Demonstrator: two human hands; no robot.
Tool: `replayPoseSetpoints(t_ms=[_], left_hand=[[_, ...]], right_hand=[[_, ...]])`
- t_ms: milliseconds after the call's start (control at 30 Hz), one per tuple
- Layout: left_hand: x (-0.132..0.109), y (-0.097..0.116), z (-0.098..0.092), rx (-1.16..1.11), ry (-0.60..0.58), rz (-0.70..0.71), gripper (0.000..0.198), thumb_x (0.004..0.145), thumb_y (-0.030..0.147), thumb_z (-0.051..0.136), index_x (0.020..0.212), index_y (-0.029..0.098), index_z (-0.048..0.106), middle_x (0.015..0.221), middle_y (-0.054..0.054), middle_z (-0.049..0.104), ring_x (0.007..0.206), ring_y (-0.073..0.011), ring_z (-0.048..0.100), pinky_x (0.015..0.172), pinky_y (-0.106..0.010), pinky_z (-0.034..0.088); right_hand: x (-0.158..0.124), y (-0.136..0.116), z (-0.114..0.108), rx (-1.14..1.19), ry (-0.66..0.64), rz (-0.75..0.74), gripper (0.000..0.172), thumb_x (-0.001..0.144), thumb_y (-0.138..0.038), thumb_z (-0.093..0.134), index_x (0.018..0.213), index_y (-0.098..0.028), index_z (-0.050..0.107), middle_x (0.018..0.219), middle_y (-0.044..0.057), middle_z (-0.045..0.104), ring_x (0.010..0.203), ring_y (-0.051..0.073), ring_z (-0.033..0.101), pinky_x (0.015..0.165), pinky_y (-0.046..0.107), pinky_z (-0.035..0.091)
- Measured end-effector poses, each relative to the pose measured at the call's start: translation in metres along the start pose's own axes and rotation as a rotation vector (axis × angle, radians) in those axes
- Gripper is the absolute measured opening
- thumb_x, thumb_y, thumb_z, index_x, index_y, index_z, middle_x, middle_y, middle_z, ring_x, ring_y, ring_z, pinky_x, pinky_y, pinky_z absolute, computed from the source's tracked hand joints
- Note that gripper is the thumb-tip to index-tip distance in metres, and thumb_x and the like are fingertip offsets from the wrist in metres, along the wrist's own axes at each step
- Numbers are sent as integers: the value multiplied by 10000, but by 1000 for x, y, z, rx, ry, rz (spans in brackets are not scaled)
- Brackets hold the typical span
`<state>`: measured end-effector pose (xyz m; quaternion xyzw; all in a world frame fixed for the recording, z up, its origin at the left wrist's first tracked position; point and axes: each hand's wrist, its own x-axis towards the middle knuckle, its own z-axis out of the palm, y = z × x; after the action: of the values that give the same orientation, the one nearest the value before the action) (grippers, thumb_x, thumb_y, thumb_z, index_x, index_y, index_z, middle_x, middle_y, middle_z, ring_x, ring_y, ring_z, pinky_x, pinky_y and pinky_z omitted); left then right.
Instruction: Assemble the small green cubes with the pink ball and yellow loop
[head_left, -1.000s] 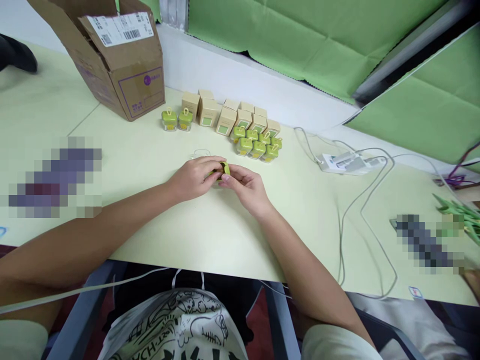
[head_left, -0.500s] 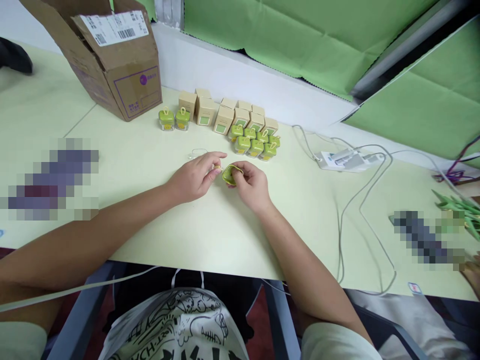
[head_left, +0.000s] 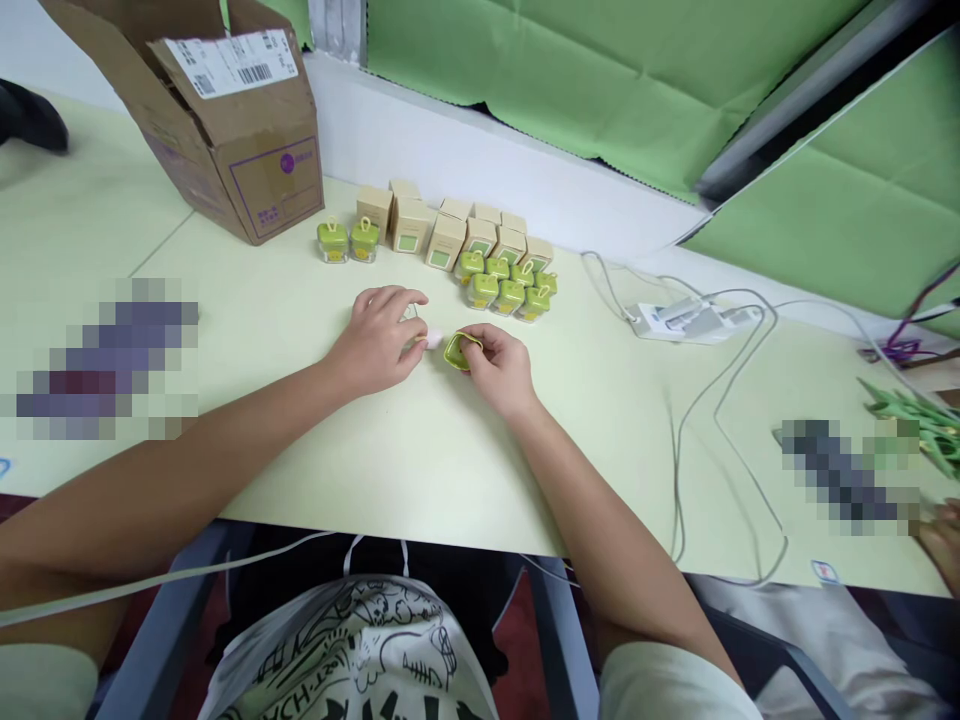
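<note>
Between the thumb and fingers of my left hand (head_left: 381,340) is a small whitish piece (head_left: 433,340), too blurred to name exactly; its tip points at the lid. My right hand (head_left: 501,368) pinches a hollow green lid (head_left: 454,352), thumb inside, with its open underside facing up and left. The two hands are a short gap apart above the table. Behind my left fingers a clear object (head_left: 409,312) shows only in part. Beyond my hands stand several finished-looking jars (head_left: 484,290) with green lids and loops, and a further pair of jars (head_left: 364,238) to the left.
Several small cardboard boxes (head_left: 447,242) line the back near the wall. A large open carton (head_left: 274,185) stands at back left. On the right lie a power strip (head_left: 686,320) and loose cables (head_left: 720,410). Another person's hand (head_left: 942,540) is at the far right edge.
My left hand has drawn slightly left and its fingers have lifted and curled, so the whitish piece shows more. My right hand keeps the lid in almost the same place.
</note>
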<state>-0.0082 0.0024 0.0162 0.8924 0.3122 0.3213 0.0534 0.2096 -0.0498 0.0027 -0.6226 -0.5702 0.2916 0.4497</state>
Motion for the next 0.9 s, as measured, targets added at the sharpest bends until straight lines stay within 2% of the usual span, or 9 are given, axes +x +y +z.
replayPoseSetpoints(t_ms=[300,900], left_hand=[[0,1,-1,8,-40,-33,137,850,143,567,868,185,696,1369,-146,661,1307,-351,576,1116,-593,397],[-1,0,3,-55,-63,-31,119,854,164,582,920,196,676,1310,-144,686,1256,-350,597,1068,-575,432]], right_hand=[[1,4,-1,-38,-7,-14,279,866,-398,590,978,-201,752,811,29,729,672,169,630,657,312,549],[0,1,-1,-8,-21,-8,272,861,-398,615,972,-190,750,827,30,733,676,147,609,632,276,529]])
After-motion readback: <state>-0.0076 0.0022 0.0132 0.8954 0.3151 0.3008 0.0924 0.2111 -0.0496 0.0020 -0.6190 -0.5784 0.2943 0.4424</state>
